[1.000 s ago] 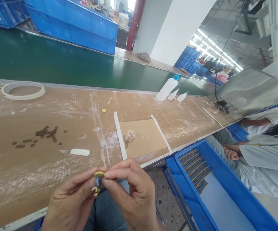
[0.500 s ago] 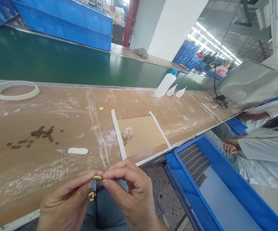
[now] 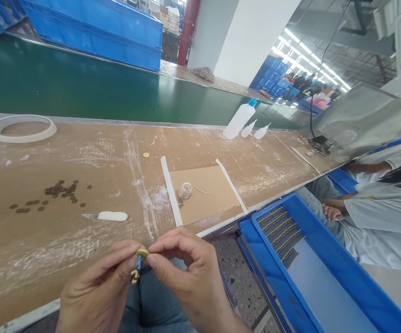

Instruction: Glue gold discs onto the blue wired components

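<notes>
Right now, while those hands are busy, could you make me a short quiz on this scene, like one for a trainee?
1. Which hand has its fingers on the held disc: left, right or both?
2. The cup is on: A) the green belt; B) the sheet between the white strips; C) a blue tray.
3. True or false: the knife lies apart from the tape.

Key:
1. Both, the left hand and the right hand.
2. B.
3. True.
</notes>
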